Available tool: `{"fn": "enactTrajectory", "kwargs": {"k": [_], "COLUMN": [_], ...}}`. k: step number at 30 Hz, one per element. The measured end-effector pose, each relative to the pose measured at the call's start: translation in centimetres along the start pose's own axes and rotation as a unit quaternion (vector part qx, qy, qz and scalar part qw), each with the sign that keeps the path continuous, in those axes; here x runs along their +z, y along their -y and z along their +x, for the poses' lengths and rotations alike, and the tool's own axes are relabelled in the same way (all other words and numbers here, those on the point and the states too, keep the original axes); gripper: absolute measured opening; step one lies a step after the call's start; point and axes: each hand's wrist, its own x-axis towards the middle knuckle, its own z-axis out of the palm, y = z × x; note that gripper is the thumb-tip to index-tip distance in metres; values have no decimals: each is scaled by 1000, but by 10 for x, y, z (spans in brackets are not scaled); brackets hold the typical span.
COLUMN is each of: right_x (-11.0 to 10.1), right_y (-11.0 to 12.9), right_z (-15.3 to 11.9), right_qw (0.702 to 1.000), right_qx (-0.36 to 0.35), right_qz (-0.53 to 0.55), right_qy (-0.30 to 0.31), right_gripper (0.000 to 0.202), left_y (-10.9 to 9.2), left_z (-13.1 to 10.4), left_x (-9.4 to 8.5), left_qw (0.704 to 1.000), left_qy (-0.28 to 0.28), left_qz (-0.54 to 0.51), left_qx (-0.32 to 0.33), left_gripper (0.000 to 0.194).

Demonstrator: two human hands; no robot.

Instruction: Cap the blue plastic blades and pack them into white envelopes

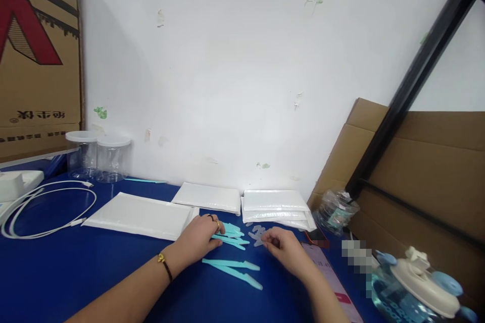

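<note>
My left hand is at the left end of a pile of turquoise plastic sticks, its fingers bent over their ends; whether it grips one is hidden. My right hand is closed, thumb and index finger together, at the right edge of a small heap of translucent caps; what it pinches is too small to name. Nearer to me, two turquoise sticks with clear-looking tips lie on the blue table, spread in a narrow V.
White padded envelopes lie behind and left of my hands, more by the wall. Clear jars and a white cable are left. Right are a pink-screened phone, a wrapped roll and a bottle.
</note>
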Motion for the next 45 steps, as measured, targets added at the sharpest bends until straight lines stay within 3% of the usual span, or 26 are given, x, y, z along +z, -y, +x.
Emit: {"fn": "enactTrajectory", "kwargs": {"k": [3,8,12,19,34,45], "right_x": [2,7,3,-7,3,4], "right_y": [-4,-3,1,9,20,24], "right_z": [4,5,3,-4,-4,-7], "right_qw": [999,997,998,998,996,989], "right_qx": [-16,-25,-27,-2,-17,-15], "right_qz": [-52,-70,-52,-1,43,62], "right_qy": [1,29,27,56,71,133], "right_gripper": [20,14,15,13,13,11], "left_y": [5,2,-2,-2,-10,-23], "left_z": [2,2,0,-1,-1,-7], "left_x": [-1,-5,-9,-7,-3,-4], "left_qw": [1000,999,999,999,997,992], "left_qy": [7,3,-11,28,38,89], "left_qz": [23,30,10,-6,-59,-86], "left_qx": [-4,11,31,38,36,26], "left_gripper": [13,17,18,18,19,18]}}
